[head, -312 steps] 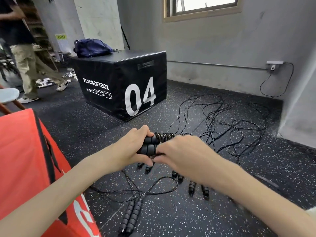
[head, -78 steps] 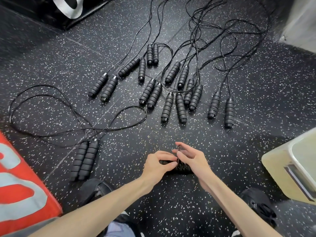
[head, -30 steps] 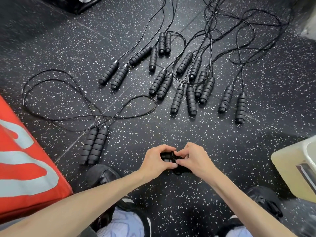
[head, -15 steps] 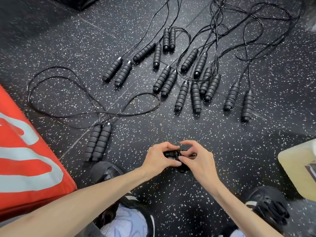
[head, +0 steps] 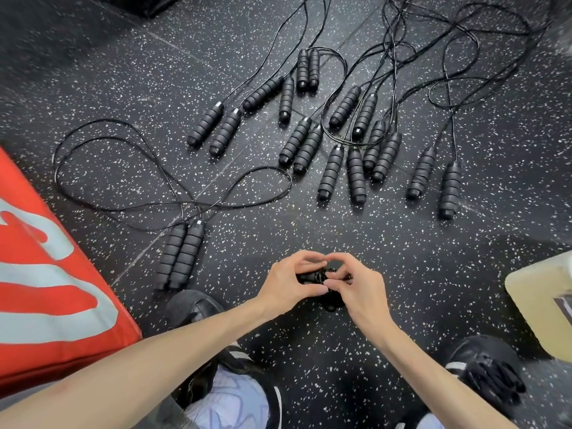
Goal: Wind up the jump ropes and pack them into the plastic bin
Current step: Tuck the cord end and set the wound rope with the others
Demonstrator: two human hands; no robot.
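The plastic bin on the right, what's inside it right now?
Only a corner of the plastic bin shows at the frame's right edge. Its cloudy wall reveals a dark patch, nothing recognisable. Both hands still hold the wound jump rope above the floor, outside the bin.

Bare forearms, light blue trousers (head: 229, 394), black shoes (head: 486, 363) with white stripes.

Jump ropes (head: 340, 134) ahead on floor (head: 123, 72); plastic bin (head: 538, 298) right
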